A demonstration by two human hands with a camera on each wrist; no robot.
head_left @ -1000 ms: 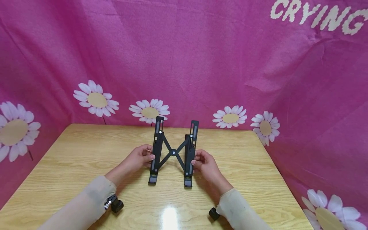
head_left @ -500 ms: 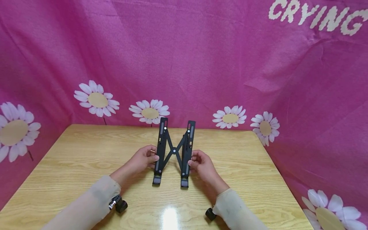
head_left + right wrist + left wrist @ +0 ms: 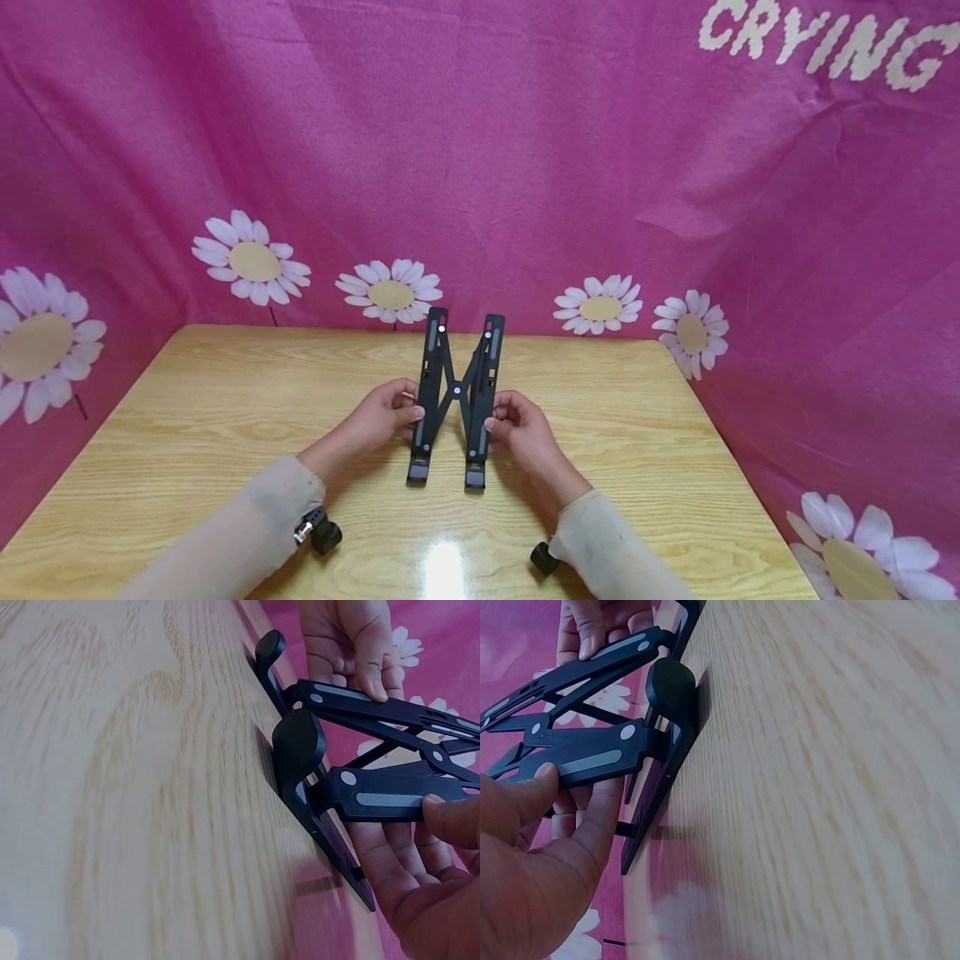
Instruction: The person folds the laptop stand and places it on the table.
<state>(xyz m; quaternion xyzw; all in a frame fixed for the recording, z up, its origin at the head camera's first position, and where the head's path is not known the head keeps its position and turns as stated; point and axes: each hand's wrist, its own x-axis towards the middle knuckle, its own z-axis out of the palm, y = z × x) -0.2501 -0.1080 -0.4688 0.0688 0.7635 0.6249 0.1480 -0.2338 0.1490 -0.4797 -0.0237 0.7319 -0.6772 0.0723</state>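
Observation:
A black folding laptop stand (image 3: 457,390) stands on the table, its two long side arms joined by a crossed X brace with a round pivot. Grey pads line the arms, and curved lips (image 3: 672,688) stick up at the near ends. My left hand (image 3: 386,414) grips the left arm, thumb on its top face and fingers underneath. Around the right arm, my right hand (image 3: 525,429) pinches in the same way, its thumb (image 3: 448,817) on the grey strip. The arms stand fairly close together, with the X narrow. Both hands also show in each wrist view.
The light wood table (image 3: 637,467) runs back to a pink cloth (image 3: 480,167) printed with white daisies, which hangs behind and at both sides. Small black wrist cameras (image 3: 325,533) hang below the sleeves near the table's front.
Both hands have moved inward, bringing the stand's two side arms closer together. The X brace has narrowed, and its far pivots have slid toward the far ends.

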